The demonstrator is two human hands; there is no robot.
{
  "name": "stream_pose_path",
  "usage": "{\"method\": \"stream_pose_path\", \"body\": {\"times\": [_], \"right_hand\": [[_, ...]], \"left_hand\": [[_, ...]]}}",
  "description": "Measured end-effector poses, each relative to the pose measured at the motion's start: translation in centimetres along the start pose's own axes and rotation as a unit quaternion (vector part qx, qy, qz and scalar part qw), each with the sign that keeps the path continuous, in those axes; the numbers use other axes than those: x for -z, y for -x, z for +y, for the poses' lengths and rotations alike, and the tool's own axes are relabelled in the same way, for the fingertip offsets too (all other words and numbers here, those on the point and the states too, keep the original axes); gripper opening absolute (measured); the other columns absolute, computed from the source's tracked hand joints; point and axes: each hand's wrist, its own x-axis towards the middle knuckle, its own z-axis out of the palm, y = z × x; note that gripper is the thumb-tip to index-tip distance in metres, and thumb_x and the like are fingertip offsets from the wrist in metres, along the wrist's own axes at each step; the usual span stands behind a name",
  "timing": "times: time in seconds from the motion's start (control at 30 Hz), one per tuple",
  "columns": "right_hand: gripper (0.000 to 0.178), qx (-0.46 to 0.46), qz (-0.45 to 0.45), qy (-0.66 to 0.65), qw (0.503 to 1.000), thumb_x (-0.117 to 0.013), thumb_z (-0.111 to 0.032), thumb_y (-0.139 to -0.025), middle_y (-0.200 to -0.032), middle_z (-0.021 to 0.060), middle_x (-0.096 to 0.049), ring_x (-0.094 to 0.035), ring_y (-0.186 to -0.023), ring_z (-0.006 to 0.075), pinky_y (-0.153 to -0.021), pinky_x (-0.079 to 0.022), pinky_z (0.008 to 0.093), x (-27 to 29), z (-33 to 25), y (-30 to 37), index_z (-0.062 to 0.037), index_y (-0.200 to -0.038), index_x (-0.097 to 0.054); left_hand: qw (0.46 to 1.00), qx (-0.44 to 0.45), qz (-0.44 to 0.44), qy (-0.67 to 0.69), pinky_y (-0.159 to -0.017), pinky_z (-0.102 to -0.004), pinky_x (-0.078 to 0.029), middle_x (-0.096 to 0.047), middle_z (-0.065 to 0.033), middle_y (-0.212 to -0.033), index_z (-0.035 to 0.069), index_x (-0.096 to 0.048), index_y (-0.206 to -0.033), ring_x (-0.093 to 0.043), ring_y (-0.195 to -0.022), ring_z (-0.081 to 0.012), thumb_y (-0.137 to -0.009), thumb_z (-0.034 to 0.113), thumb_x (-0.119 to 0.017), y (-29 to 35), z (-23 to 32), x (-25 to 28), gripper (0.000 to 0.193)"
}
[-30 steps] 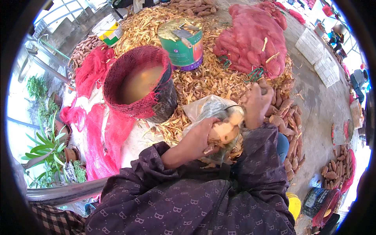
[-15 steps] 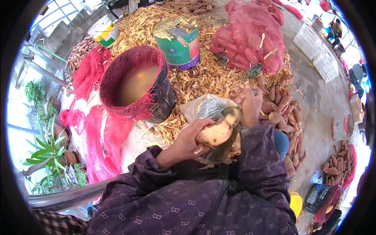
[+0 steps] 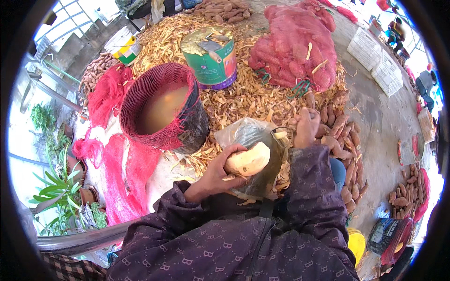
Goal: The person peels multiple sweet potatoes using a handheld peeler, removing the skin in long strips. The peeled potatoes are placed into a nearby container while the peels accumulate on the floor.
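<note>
Left hand [image 3: 216, 168] wrapped round pale peeled sweet potato [image 3: 248, 160], holding it up over clear plastic bag [image 3: 226, 136]. Right hand [image 3: 307, 127] curled tight on peeler [image 3: 284, 128] (mostly hidden by fingers tbh), clear of that sweet potato. Peelings [image 3: 251, 104] all over floor [image 3: 370, 124]. Mesh-lined bucket [image 3: 199, 119] of murky water [image 3: 164, 111] off to left, unpeeled sweet potatoes [image 3: 340, 149] heaped right.

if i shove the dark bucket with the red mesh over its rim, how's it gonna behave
The dark bucket is probably heavy and apt to slosh, since cloudy liquid stands inside. The red mesh looks floppy, with a frayed edge, so it would likely make a poor handhold.
</note>
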Motion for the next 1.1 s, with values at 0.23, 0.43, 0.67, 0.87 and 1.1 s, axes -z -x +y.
{"method": "stream_pose_path", "body": {"times": [0.23,0.43,0.67,0.87,1.1], "right_hand": [[0.015,0.007,-0.113,-0.061,0.992,-0.049,-0.011,-0.097,-0.072,0.0012,-0.043,-0.043,-0.056,0.0080,-0.046,-0.041,0.0256,-5.1,-6.3,9.6,-0.0126,-0.101,-0.035],[0.014,0.087,-0.161,0.015,0.983,-0.045,-0.012,-0.098,-0.064,0.0021,-0.042,-0.040,-0.049,0.0080,-0.042,-0.039,0.0248,-5.3,-5.7,9.7,-0.0101,-0.103,-0.033],[0.020,0.178,-0.001,0.077,0.981,-0.052,-0.018,-0.096,-0.064,0.0024,-0.044,-0.043,-0.043,0.0099,-0.033,-0.032,0.0249,-4.3,-5.8,2.4,-0.0109,-0.102,-0.034],[0.018,0.100,-0.087,-0.041,0.990,-0.053,-0.014,-0.094,-0.070,0.0011,-0.044,-0.042,-0.050,0.0085,-0.041,-0.036,0.0222,-4.7,-7.3,7.4,-0.0113,-0.101,-0.036],[0.020,-0.014,0.015,-0.056,0.998,-0.053,-0.013,-0.093,-0.067,0.0022,-0.044,-0.043,-0.048,0.0100,-0.039,-0.039,0.0262,-1.9,-0.3,2.1,-0.0096,-0.103,-0.036]], "left_hand": [[0.998,0.002,0.056,0.002,-0.093,-0.0282,-0.044,-0.055,-0.0121,-0.120,0.001,-0.038,-0.135,-0.054,-0.109,-0.0157,-0.071,0.007,-0.077,-0.6,2.5,-1.8,0.075],[0.994,0.006,0.067,-0.086,-0.085,-0.0301,-0.050,-0.062,-0.0127,-0.106,0.001,-0.045,-0.126,-0.062,-0.098,-0.0167,-0.068,0.008,-0.076,-1.6,4.8,-2.0,0.067],[0.993,0.025,0.055,-0.103,-0.087,-0.0283,-0.047,-0.059,-0.0106,-0.111,0.000,-0.045,-0.125,-0.058,-0.102,-0.0144,-0.066,0.007,-0.077,-2.0,5.2,-2.3,0.067],[0.996,0.055,0.058,-0.050,-0.090,-0.0288,-0.046,-0.059,-0.0114,-0.111,0.000,-0.042,-0.127,-0.057,-0.104,-0.0149,-0.066,0.009,-0.079,-1.4,3.8,-2.2,0.071],[0.987,-0.034,0.064,-0.143,-0.089,-0.0294,-0.046,-0.059,-0.0112,-0.110,0.000,-0.045,-0.124,-0.058,-0.102,-0.0163,-0.065,0.014,-0.081,-1.3,3.2,-2.2,0.070]]}}
